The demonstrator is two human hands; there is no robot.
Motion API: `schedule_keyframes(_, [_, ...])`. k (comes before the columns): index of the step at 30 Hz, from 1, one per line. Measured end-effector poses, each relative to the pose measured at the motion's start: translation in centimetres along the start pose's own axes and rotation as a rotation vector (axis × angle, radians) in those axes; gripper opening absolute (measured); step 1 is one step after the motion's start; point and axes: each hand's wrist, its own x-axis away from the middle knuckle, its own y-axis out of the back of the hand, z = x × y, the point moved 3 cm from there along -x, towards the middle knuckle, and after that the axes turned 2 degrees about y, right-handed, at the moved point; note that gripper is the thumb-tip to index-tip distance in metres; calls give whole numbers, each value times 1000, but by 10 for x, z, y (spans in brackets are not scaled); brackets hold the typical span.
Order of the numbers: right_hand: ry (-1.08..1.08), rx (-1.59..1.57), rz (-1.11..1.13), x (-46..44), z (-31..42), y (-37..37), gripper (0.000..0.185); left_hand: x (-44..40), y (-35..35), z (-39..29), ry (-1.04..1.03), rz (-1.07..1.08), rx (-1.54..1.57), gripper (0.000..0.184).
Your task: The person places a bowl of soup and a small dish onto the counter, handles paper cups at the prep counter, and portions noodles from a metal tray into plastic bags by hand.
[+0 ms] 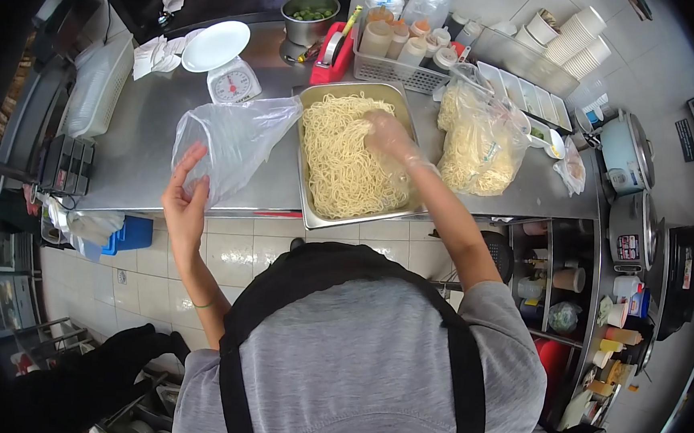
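A metal tray [306, 202] full of pale noodles [343, 160] sits on the steel counter in front of me. My right hand [389, 135], in a clear plastic glove, reaches into the noodles near the tray's upper right; its fingertips are partly hidden among them. To the left of the tray, a clear plastic bag [244, 141] lies with its mouth toward my bare left hand [188, 185]. The fingers and thumb of that hand are apart at the bag's opening. Just behind the bag stands a kitchen scale [233, 85] with a white plate [216, 46].
Bags of noodles [480, 157] lie right of the tray. Behind it are a red tape dispenser [331, 58] and a basket [389, 75] of bottles. A pot [308, 19] stands at the back, a white basket [102, 87] at the left, a cooker [627, 152] at the right.
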Motion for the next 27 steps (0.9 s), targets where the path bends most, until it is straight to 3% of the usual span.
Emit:
schedule_keyframes(1, [-120, -201, 34, -8, 2, 15, 44, -1, 1, -2, -2, 0, 1, 43])
schedule_keyframes(4, [-109, -754, 65, -30, 34, 99, 40, -2, 8, -1, -29, -17, -2, 43])
schedule_keyframes(8, [73, -541, -51, -49, 107, 220, 35, -4, 8, -1, -44, -17, -20, 43])
schedule_keyframes(10, [31, -611, -175, -52, 112, 246, 33, -4, 4, -3, -39, -7, -23, 43])
schedule_keyframes(11, [12, -644, -235, -54, 111, 253, 32, -4, 2, -4, -39, -8, -13, 43])
schedule_keyframes(14, [405, -337, -398, -63, 125, 260, 34, -5, -1, -6, -41, -15, 3, 42])
schedule_keyframes(15, [406, -512, -225, -64, 122, 252, 37, -5, -2, -6, -46, -12, -3, 42])
schedule_keyframes(18, [185, -339, -107, -61, 131, 248, 33, -5, -3, -8, -35, -3, 19, 42])
schedule_keyframes(19, [170, -205, -189, -63, 136, 246, 30, -4, -3, -9, -26, -2, 33, 42])
schedule_keyframes(22, [291, -191, 4, -67, 131, 225, 26, -6, -3, -8, -53, 11, -36, 42])
schedule_keyframes(23, [196, -135, -58, -66, 131, 222, 23, -7, -3, -8, -52, 15, -21, 42])
schedule_keyframes(27, [-34, -77, 172, -62, 116, 181, 31, -5, -5, -5, -20, 23, 3, 43])
